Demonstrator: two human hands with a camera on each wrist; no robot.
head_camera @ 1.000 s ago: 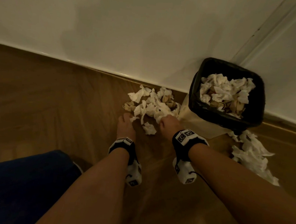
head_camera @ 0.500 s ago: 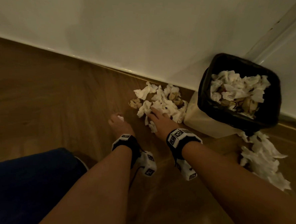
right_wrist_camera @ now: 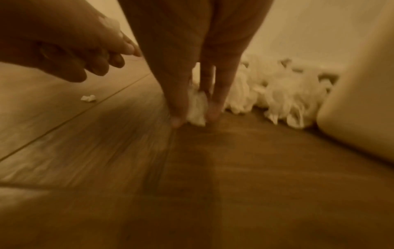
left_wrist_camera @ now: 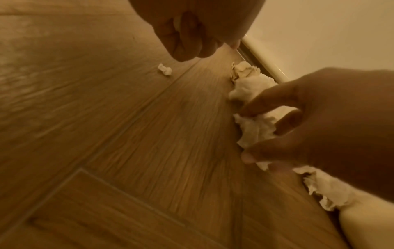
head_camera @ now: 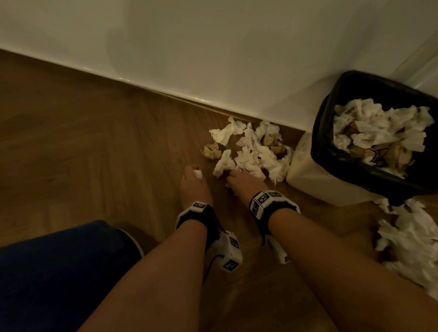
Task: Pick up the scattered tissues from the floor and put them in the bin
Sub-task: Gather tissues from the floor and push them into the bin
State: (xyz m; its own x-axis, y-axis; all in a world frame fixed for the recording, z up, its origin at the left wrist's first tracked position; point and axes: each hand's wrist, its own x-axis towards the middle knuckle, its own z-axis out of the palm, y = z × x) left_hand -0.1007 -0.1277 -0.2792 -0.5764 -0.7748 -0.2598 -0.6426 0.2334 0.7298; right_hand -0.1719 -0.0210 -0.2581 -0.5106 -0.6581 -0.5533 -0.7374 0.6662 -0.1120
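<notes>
Partly done, judging by the spread. Already inside the black-lined cream plastic bin [head_camera: 325, 136], set against the white wall [head_camera: 220, 37]: a heap of crumpled white binned tissues [head_camera: 376, 129], up near the rim.

Still on the brown wood-plank floor [head_camera: 86, 145]:
- a large pile of crumpled white and brownish tissues [head_camera: 254, 152], lying along the skirting and touching the bin's left side;
- a second pile of white tissues [head_camera: 413, 244] on the bin's right, spilling towards the near edge of the head view;
- one tiny loose white scrap [left_wrist_camera: 164, 69], well apart from both piles, below the left hand.

Right hand [head_camera: 240, 183]: reaches into the near edge of the large pile, fingers [right_wrist_camera: 177, 101] straight down to the planks and closed in a pinch on a single crumpled white tissue [right_wrist_camera: 197, 107]; not yet lifted clear.

Left hand [head_camera: 194, 187]: hovers just beside the right, low over the floor, fingers curled inward round a small white tissue wad [head_camera: 198, 174], seen only as a sliver of white between them.

Left to do, as a judgement: carry both handfuls to the bin, then many more trips for the two piles, plus the stray scrap. Little room left in the bin; may need pressing down.
</notes>
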